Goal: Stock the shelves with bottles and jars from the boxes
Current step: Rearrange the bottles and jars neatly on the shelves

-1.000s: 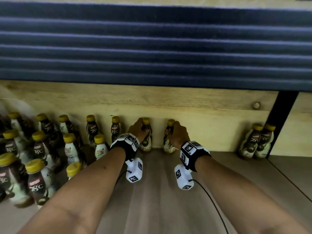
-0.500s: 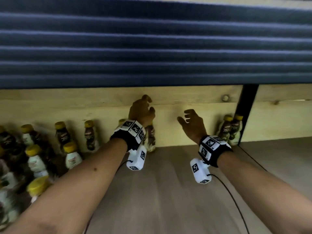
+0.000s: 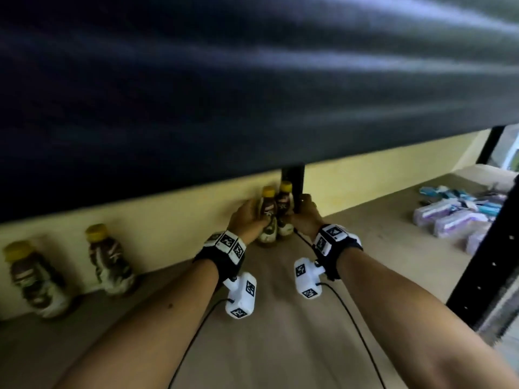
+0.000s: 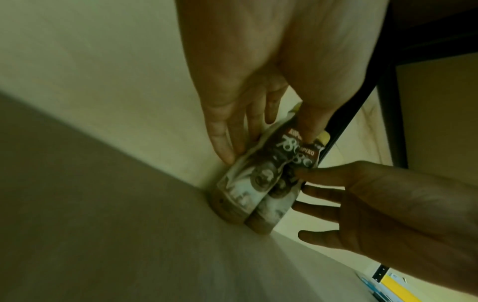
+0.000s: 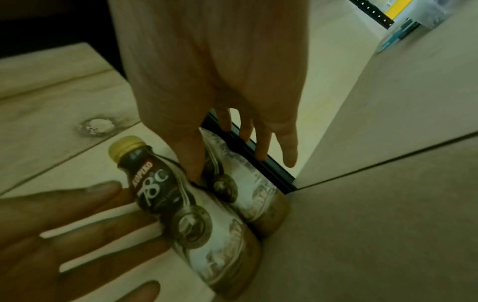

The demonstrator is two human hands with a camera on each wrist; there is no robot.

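Two brown-and-white coffee bottles with yellow caps stand side by side on the wooden shelf (image 3: pixel 280 332), against its back wall and beside a black post (image 3: pixel 293 181). My left hand (image 3: pixel 247 217) holds the left bottle (image 3: pixel 268 217), with fingers behind it and the thumb on its front. My right hand (image 3: pixel 307 214) holds the right bottle (image 3: pixel 283 209), its thumb between the two bottles and its fingers by the post. The left wrist view shows the left bottle (image 4: pixel 253 177) and right bottle (image 4: pixel 279 202) touching. In the right wrist view the left bottle (image 5: pixel 207 224) stands nearer than the right bottle (image 5: pixel 248 179).
Two more bottles (image 3: pixel 112 265) (image 3: pixel 33 279) stand along the back wall to the left. Purple and blue packets (image 3: pixel 455 220) lie on the shelf's right section. A black front upright (image 3: pixel 491 276) stands at right. The dark upper shelf (image 3: pixel 252 80) hangs low overhead.
My hands let go of two bottles at the back wall, lifted, and moved right. They now hold the pair beside the black post. The view has swung right.
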